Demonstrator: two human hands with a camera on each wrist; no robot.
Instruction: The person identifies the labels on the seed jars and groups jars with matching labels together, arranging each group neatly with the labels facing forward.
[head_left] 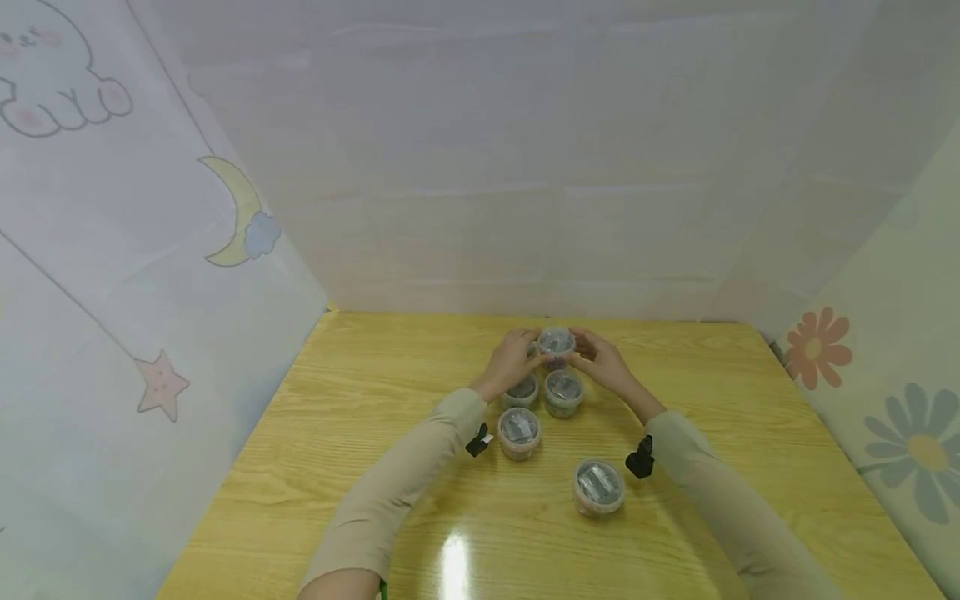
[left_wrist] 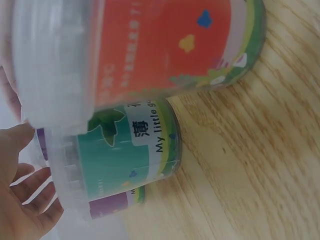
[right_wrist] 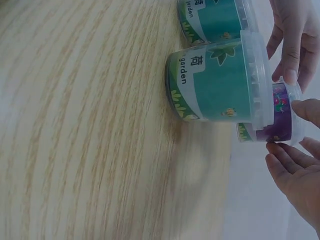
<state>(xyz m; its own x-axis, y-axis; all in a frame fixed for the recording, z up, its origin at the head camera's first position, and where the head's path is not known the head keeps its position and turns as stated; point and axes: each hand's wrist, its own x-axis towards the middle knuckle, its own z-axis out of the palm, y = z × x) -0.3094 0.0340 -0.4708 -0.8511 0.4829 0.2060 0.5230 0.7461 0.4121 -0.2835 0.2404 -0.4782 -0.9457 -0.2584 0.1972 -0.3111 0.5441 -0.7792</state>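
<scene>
Head view shows the left hand [head_left: 512, 360] and right hand [head_left: 604, 363] pinching a purple-labelled tub [head_left: 557, 346] between their fingertips at the far end of a cluster of lidded tubs on the counter [head_left: 360, 417], behind a green-labelled tub [head_left: 564, 392].

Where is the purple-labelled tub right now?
In the head view, the purple-labelled tub sits at the far end of the cluster, between the left hand and right hand.

You're looking at a makeshift recording booth | pale curtains [head_left: 525, 167] printed with moon, star and flowers close it in on three sides | a light wooden table [head_left: 360, 467] fills the floor of it
</scene>
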